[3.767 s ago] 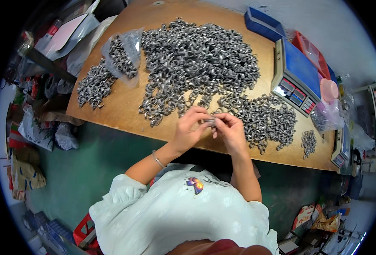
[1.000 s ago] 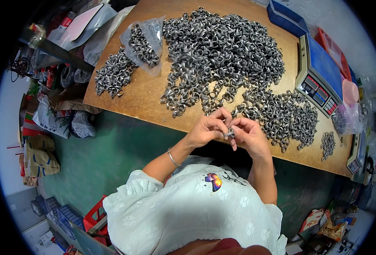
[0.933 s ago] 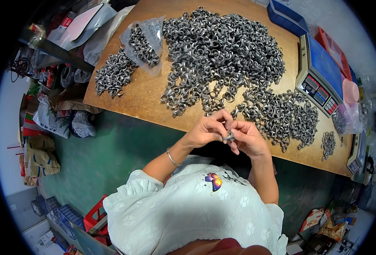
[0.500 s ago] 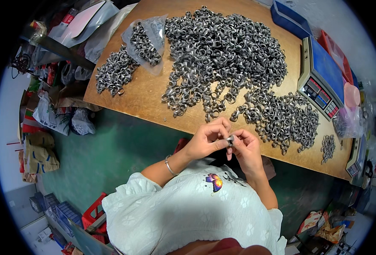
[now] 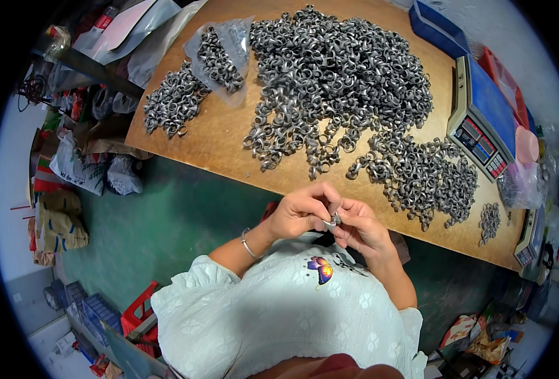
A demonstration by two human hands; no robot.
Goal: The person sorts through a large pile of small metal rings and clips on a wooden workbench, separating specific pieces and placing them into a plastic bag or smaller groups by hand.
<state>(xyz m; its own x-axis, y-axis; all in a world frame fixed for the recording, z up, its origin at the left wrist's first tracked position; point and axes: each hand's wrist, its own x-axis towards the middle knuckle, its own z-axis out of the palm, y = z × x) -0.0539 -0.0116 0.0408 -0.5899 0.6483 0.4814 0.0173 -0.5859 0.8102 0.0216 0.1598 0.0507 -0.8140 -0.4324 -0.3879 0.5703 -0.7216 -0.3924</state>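
Observation:
Pinched between both my hands, just off the front edge of the wooden table, is a small grey metal ring. My left hand grips it with thumb and forefinger, and a bangle circles that wrist. From the other side my right hand closes its fingertips on the same ring, partly covering it. Beyond my hands a large pile of similar grey rings covers the middle of the table. A looser spread of rings lies to the right, close to my right hand.
A clear plastic bag with rings lies beside a smaller pile at the left. To the right stand a blue-topped weighing scale, a blue tray and a red tray. A small ring cluster sits near the right edge.
Both hands have come slightly lower and toward me, and the ring has shifted a little left and turned between my fingertips. The piles look the same.

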